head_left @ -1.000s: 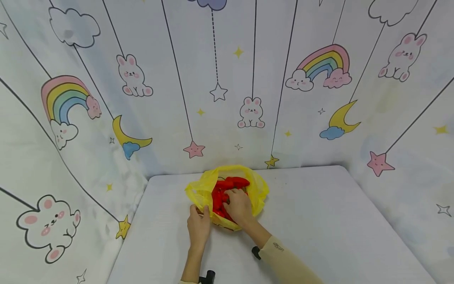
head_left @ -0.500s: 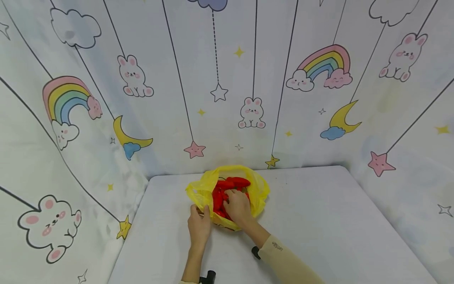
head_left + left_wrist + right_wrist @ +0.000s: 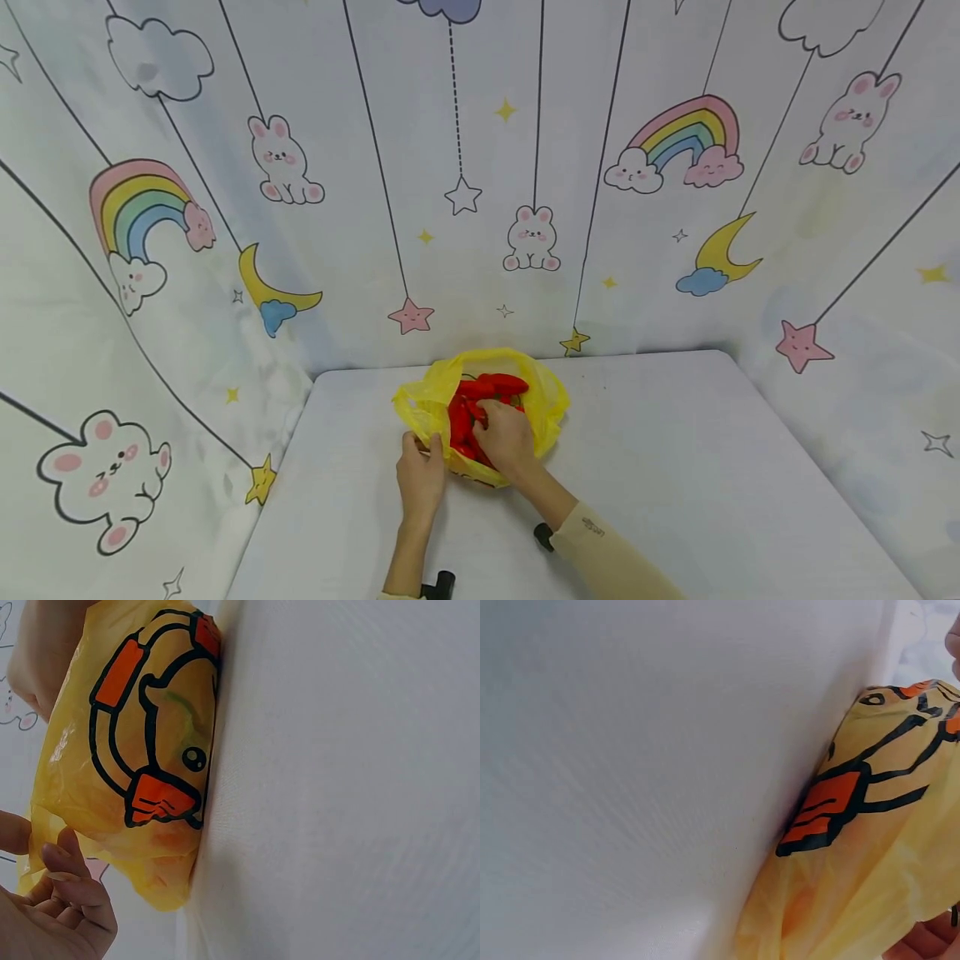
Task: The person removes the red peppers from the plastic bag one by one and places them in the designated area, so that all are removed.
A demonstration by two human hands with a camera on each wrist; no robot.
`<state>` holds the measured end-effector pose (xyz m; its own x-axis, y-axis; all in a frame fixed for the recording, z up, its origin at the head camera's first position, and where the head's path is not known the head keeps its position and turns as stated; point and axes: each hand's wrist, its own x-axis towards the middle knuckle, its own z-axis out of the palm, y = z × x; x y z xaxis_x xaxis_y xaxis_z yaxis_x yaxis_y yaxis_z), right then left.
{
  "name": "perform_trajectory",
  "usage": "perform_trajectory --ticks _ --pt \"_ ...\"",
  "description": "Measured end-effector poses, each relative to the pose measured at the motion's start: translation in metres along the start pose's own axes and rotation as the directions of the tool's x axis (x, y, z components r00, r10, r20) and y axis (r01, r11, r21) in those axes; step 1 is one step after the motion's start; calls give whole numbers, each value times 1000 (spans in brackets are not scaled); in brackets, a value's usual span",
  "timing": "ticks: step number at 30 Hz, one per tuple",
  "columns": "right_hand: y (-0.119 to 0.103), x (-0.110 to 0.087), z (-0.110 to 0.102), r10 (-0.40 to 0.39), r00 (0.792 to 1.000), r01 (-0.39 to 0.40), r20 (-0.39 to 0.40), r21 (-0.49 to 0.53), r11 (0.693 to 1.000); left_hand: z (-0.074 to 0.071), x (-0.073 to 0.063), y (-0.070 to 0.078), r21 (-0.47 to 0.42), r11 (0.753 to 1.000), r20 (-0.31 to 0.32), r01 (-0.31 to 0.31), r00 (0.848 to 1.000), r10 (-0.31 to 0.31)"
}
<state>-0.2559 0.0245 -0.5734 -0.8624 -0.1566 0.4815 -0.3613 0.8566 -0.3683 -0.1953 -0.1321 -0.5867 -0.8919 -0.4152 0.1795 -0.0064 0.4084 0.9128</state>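
A yellow plastic bag [image 3: 551, 400] with a printed cartoon sits with its mouth spread, holding several red peppers [image 3: 504, 384], some with green stems showing. My left hand [image 3: 422, 477] pinches the bag's rim at the near left; the left wrist view shows its thumb and curled fingers [image 3: 71, 881] on the thin plastic. Inside the bag's mouth, my right hand [image 3: 507, 437] has curled fingers on a red pepper [image 3: 474, 410]. Its fingertips are partly hidden in the head view. Below them, the bag wall [image 3: 855, 900] covers much of the right wrist view.
The bag stands on a white table [image 3: 675, 467], toward its far edge. A white backdrop [image 3: 480, 275] printed with rabbits, stars and rainbows rises behind and along both sides. Black wrist mounts [image 3: 440, 586] show under the forearms.
My right hand shifts very slightly within the bag's mouth, its fingers staying among the peppers. My left hand and the bag stay in place.
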Motion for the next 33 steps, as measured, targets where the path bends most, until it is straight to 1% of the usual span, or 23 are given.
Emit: perform_trajectory --ticks 5,12,17,25,30,33 --pt "0 -4 -6 11 1000 -11 -19 5 1000 1 0 1 -1 1000 -1 -7 1000 7" --pt "-2 -10 -16 -23 998 24 -61 18 1000 1 0 2 -13 1000 -2 -14 1000 14" --pt "-2 -14 -22 -36 997 39 -67 47 998 0 -1 1 -19 1000 5 -2 1000 3" --pt "-4 -16 -34 -50 994 61 -94 121 991 1 -1 1 -41 999 32 -1 999 2" --pt "-5 -17 -43 -66 992 83 -104 171 982 2 -3 -1 -22 1000 15 7 1000 -7" --pt "-5 -16 -50 -81 989 104 -126 193 976 1 -3 -1 -17 1000 3 -6 1000 6"
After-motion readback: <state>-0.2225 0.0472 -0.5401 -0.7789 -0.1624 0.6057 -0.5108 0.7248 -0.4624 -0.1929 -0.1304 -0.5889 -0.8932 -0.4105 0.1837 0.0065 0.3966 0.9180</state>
